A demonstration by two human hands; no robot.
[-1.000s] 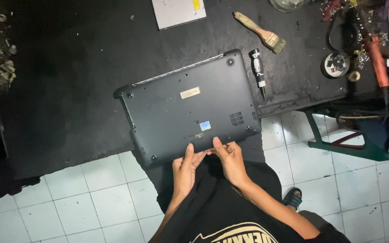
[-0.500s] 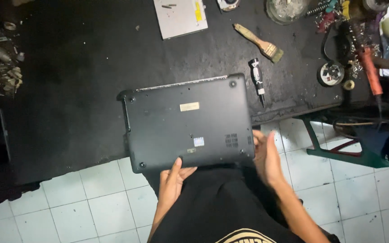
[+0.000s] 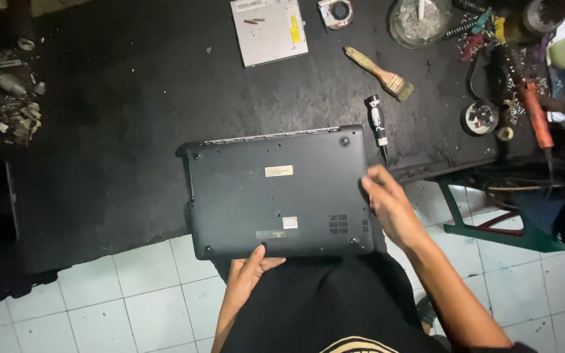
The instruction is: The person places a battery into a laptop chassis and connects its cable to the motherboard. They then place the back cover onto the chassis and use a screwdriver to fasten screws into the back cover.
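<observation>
While the head camera looks straight down, one view carries everything.

Head view, laptop: a black laptop (image 3: 279, 193) lies underside up, its near edge overhanging the dark bench (image 3: 119, 131) above the person's lap.

Head view, left hand: the left hand (image 3: 251, 267) pinches the near edge, thumb on the base panel, fingers underneath and hidden.

Head view, right hand: the right hand (image 3: 387, 199) is loosely open, fingertips pressed to the right side edge; nothing is enclosed in it.

Head view, surroundings: a black-handled screwdriver (image 3: 378, 125) lies just beyond the far right corner, a paintbrush (image 3: 379, 73) farther off, a flat silver drive (image 3: 269, 29) near the bench's far side, and clutter of tools (image 3: 524, 78) at the right.

Step in hand: judged from the grips, the person is steadying or working at the seam of the base panel.

Next move calls for: probably an even, gentle pull along the edge, both hands balancing the overhanging laptop so it does not tip.
</observation>
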